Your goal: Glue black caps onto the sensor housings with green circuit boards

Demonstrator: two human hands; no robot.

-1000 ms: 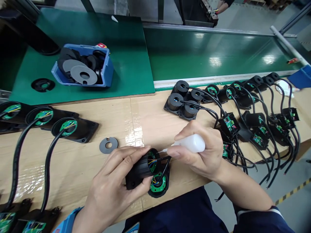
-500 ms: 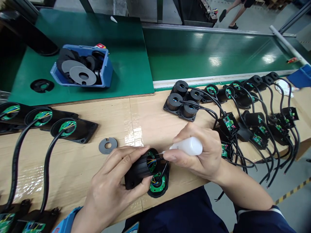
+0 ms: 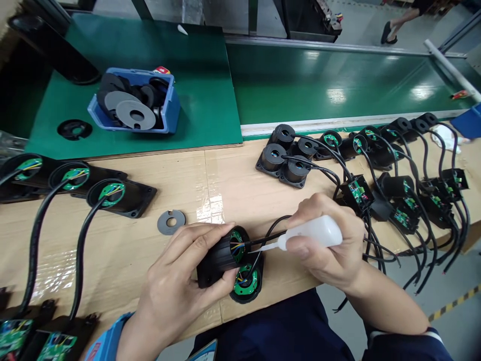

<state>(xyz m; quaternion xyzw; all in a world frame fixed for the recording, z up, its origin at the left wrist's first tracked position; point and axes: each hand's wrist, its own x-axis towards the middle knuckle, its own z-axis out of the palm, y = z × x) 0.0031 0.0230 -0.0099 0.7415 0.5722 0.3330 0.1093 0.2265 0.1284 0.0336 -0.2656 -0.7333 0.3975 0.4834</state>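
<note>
My left hand (image 3: 188, 286) is closed around a black cylindrical housing (image 3: 220, 255) lying tilted on its side. The open end of that housing faces right and shows a green circuit board with colored wires and a black cable. In my right hand (image 3: 330, 245) is a white squeeze bottle (image 3: 313, 234), its thin nozzle pointing left, just outside the housing's opening. Below sits a second black housing (image 3: 246, 288) with a green ring-shaped board facing up. A grey slotted disc (image 3: 171, 222) rests on the table beyond my left hand.
A blue bin (image 3: 173, 110) of black and grey discs stands on a green mat (image 3: 203, 100). More wired housings (image 3: 124, 198) lie at left. At right are several capped housings (image 3: 272, 156) and cabled boxes (image 3: 356, 193). A green conveyor (image 3: 330, 75) runs behind; a person's leg (image 3: 400, 27) shows beyond.
My right hand has drawn the bottle to the right, away from the housing, so its nozzle now shows. My left hand keeps its hold. The walking person has moved right.
</note>
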